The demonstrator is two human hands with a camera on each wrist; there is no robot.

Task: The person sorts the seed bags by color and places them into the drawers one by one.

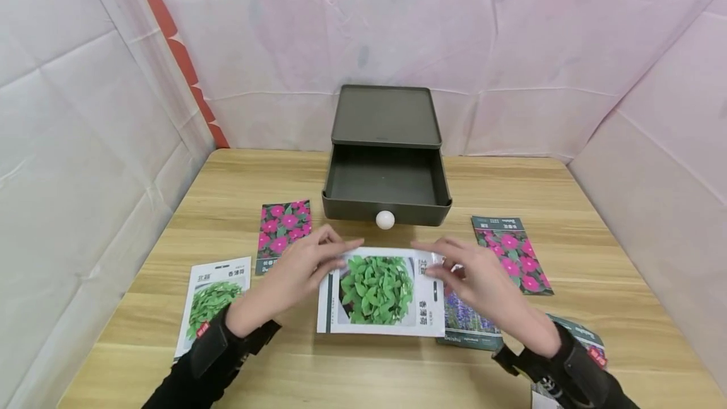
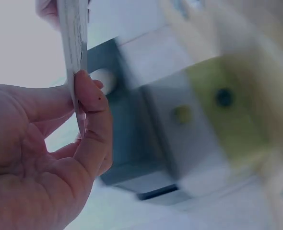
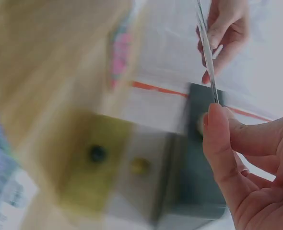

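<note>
The fingers (image 2: 91,103) of the left hand (image 1: 298,273) pinch the left edge of a white seed packet (image 1: 382,291) printed with green leaves, thumb on one face and fingertips curled against the other, as the left wrist view shows edge-on. The right hand (image 1: 483,279) clamps the opposite edge the same way, its thumb and fingers (image 3: 217,134) closed on the thin packet. Held flat between both hands, the packet sits over the near middle of the desk (image 1: 591,257), just short of the open drawer. At 12 o'clock from the packet stands a dark grey drawer box (image 1: 386,115), its drawer (image 1: 387,185) pulled out toward the person, with a white round knob (image 1: 385,219) on its front just beyond the packet's far edge. At 10 o'clock lies a packet with pink flowers (image 1: 283,232), and at 9 o'clock, past the left wrist, a second green-leaf packet (image 1: 212,298). At 2 o'clock lies another pink-flower packet (image 1: 513,254). Partly under the right hand, at 4 o'clock, is a packet with purple flowers (image 1: 467,322), and another packet (image 1: 585,336) shows beside the right wrist. Both wrist views are blurred beyond the hands.
</note>
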